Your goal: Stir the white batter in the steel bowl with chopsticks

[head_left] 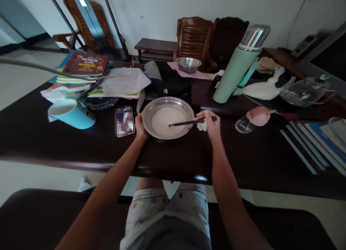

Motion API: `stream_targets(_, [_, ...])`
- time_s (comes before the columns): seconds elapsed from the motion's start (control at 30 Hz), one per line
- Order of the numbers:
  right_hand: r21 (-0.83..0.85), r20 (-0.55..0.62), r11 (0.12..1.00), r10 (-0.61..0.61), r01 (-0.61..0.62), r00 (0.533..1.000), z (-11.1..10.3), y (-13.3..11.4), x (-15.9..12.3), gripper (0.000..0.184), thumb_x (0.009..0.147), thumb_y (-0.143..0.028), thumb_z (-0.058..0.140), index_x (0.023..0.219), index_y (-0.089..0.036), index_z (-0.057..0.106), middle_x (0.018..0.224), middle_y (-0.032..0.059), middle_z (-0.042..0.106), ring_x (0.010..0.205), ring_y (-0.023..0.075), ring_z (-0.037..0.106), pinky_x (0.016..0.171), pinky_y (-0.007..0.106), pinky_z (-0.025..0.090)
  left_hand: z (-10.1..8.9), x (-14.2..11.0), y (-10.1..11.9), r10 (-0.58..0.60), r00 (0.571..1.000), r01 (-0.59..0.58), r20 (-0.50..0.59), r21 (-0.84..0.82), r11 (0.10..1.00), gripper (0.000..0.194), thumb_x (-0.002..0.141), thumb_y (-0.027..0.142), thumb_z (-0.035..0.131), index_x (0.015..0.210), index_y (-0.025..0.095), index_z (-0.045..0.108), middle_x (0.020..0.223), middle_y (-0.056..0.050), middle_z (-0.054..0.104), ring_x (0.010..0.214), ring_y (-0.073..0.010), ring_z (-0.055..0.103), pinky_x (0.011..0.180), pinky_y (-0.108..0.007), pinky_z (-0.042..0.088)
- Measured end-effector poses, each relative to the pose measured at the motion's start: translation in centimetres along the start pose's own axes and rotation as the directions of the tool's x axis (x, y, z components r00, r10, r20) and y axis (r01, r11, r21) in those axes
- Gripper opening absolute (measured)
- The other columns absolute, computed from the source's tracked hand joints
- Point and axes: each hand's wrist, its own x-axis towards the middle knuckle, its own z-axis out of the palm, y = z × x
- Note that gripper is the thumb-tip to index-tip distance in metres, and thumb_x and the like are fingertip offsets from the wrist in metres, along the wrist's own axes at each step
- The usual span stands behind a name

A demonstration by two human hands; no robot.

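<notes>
A wide metal bowl (186, 107) stands on the dark table, holding a pale, creamy liquid (164, 116). My left hand (140, 126) grips the bowl's left rim. In my right hand (210, 122) are black chopsticks (186, 123), slanting over the right rim with their tips in the liquid. The fingers of my right hand are closed round their upper end. A crumpled white tissue (202, 126) lies just under that hand. Left of the bowl, close to my left hand, is a phone (125, 121) with its screen lit.
A light-blue cup (71, 113) and stacked books (83, 64) stand at the left. To the right are a tall green thermos (235, 71), a pink-topped clear bottle (252, 118), a glass teapot (305, 93) and more books (310, 145). A smaller metal bowl (188, 65) sits behind.
</notes>
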Motion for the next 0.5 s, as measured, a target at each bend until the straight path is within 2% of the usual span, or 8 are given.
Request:
stream_targets(0.07, [0.012, 0.085, 1.000, 0.006, -0.008, 0.996, 0.4, -0.1, -0.1, 0.065, 0.102, -0.084, 0.056, 0.084, -0.027, 0.083, 0.076, 0.0053, 0.083, 0.078, 0.0248, 0.078, 0.085, 0.044, 0.064, -0.2, 0.1, 0.0, 0.010, 1.000, -0.010, 0.000, 0.005, 1.000, 0.037, 0.091, 0.059, 0.077, 0.080, 0.024, 0.073, 0.081, -0.005, 0.079, 0.112, -0.0348, 0.080, 0.101, -0.043, 0.066])
stream_targets(0.13, [-0.051, 0.202, 0.998, -0.031, 0.042, 0.979, 0.9, -0.3, -0.1, 0.062, 0.102, -0.082, 0.059, 0.086, -0.029, 0.086, 0.093, 0.0060, 0.088, 0.094, 0.0259, 0.080, 0.097, 0.046, 0.063, -0.3, 0.3, 0.0, 0.019, 1.000, -0.019, -0.003, 0.011, 1.000, 0.038, 0.092, 0.059, 0.077, 0.080, 0.023, 0.073, 0.078, -0.004, 0.077, 0.108, -0.0325, 0.080, 0.100, -0.040, 0.065])
stream_targets(0.2, [-0.126, 0.254, 0.988, -0.059, 0.094, 0.965, 1.3, -0.4, 0.0, 0.056, 0.103, -0.079, 0.061, 0.091, -0.031, 0.089, 0.101, 0.0051, 0.090, 0.100, 0.0266, 0.078, 0.103, 0.049, 0.061, -0.4, 0.4, 0.0, 0.029, 1.000, -0.028, -0.004, 0.016, 0.999, 0.038, 0.093, 0.059, 0.076, 0.081, 0.023, 0.074, 0.077, -0.004, 0.077, 0.105, -0.0310, 0.081, 0.099, -0.039, 0.064])
stream_targets(0.27, [-0.167, 0.237, 0.978, -0.084, 0.126, 0.968, 1.3, -0.3, 0.1, 0.052, 0.105, -0.076, 0.062, 0.093, -0.033, 0.089, 0.104, 0.0041, 0.090, 0.101, 0.0273, 0.077, 0.105, 0.051, 0.061, -0.3, 0.5, 0.0, 0.036, 0.999, -0.036, 0.002, 0.016, 0.999, 0.039, 0.093, 0.059, 0.076, 0.082, 0.022, 0.075, 0.078, -0.005, 0.078, 0.106, -0.0315, 0.081, 0.099, -0.039, 0.065])
stream_targets(0.37, [-0.132, 0.091, 0.984, -0.110, 0.121, 0.990, 0.8, 0.0, 0.4, 0.055, 0.106, -0.075, 0.059, 0.090, -0.031, 0.086, 0.098, 0.0056, 0.089, 0.099, 0.0280, 0.078, 0.103, 0.051, 0.061, -0.1, 0.4, 0.0, 0.040, 0.999, -0.040, 0.012, -0.002, 0.999, 0.039, 0.092, 0.061, 0.076, 0.085, 0.023, 0.078, 0.081, -0.007, 0.080, 0.109, -0.0345, 0.082, 0.099, -0.042, 0.065])
stream_targets(0.43, [-0.060, 0.013, 0.995, -0.080, 0.080, 0.997, 0.5, 0.1, 0.5, 0.059, 0.106, -0.077, 0.057, 0.086, -0.029, 0.083, 0.087, 0.0063, 0.087, 0.091, 0.0273, 0.079, 0.098, 0.050, 0.063, 0.0, 0.4, 0.0, 0.043, 0.999, -0.043, 0.012, -0.013, 0.999, 0.039, 0.093, 0.061, 0.076, 0.085, 0.023, 0.078, 0.079, -0.007, 0.079, 0.110, -0.0354, 0.082, 0.099, -0.043, 0.066])
stream_targets(0.5, [-0.002, 0.038, 0.999, -0.044, 0.044, 0.998, 0.5, 0.1, 0.5, 0.061, 0.106, -0.079, 0.056, 0.084, -0.028, 0.082, 0.082, 0.0058, 0.085, 0.085, 0.0259, 0.080, 0.093, 0.048, 0.065, 0.1, 0.4, 0.0, 0.045, 0.999, -0.045, 0.009, -0.019, 0.999, 0.038, 0.093, 0.060, 0.077, 0.084, 0.023, 0.078, 0.079, -0.006, 0.079, 0.110, -0.0359, 0.083, 0.099, -0.043, 0.067])
